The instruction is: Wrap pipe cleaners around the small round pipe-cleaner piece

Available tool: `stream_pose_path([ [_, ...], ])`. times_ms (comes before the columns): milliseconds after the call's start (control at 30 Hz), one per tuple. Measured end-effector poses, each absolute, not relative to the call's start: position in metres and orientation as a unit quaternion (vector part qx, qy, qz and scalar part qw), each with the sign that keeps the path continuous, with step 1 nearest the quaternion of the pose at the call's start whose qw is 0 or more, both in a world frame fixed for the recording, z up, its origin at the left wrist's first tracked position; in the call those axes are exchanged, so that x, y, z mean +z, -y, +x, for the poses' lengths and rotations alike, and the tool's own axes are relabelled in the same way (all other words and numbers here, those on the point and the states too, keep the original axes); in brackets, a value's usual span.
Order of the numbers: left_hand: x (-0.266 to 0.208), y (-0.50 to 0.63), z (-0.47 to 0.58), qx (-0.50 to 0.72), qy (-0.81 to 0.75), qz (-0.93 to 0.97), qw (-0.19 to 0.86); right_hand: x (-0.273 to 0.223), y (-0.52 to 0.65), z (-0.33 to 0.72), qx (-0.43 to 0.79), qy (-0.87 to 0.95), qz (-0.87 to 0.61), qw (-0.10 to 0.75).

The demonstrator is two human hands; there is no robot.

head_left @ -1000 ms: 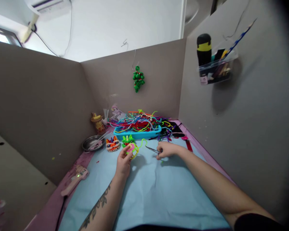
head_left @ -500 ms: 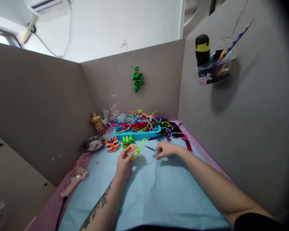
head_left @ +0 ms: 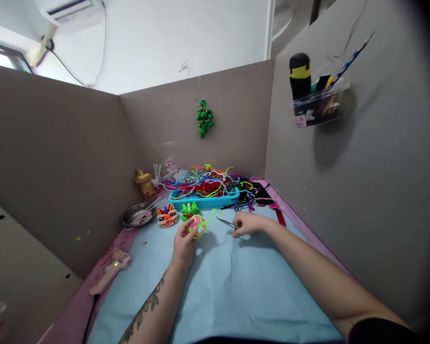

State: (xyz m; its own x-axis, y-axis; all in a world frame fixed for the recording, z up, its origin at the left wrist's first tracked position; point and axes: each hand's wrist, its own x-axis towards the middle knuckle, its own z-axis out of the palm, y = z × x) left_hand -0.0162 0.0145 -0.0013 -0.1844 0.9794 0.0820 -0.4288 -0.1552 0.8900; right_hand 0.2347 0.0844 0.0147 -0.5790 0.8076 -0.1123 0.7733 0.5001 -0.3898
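Between the thumb and fingers of my left hand (head_left: 185,238) is a pink and yellow pipe-cleaner piece (head_left: 199,224). From it a loose lime-green pipe cleaner (head_left: 214,213) curls up and to the right. My right hand (head_left: 245,223) is closed around the handles of a pair of scissors (head_left: 226,222), whose blades point left, close to the free end of that lime strand. I cannot tell whether they touch. Just behind my left hand sit a green pipe-cleaner animal head (head_left: 190,211) and an orange and white one (head_left: 167,216).
A blue tray (head_left: 204,201) heaped with colourful pipe cleaners stands at the back. A metal bowl (head_left: 138,215) and a pink glue gun (head_left: 111,271) lie to the left. A black flat object (head_left: 263,193) is at the back right. Grey partitions (head_left: 200,143) enclose the table.
Both hands stay almost in place. The loose lime strand's end has shifted very slightly, and the view has moved a little.
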Motion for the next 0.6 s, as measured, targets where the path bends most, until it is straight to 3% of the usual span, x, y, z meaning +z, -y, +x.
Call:
stream_pose_path([
  [600,-0.0033,-0.0152,-0.0176,0.666,-0.389,0.359,0.525,0.0162,-0.0853,0.2358,0.141,0.87,-0.473,0.028],
])
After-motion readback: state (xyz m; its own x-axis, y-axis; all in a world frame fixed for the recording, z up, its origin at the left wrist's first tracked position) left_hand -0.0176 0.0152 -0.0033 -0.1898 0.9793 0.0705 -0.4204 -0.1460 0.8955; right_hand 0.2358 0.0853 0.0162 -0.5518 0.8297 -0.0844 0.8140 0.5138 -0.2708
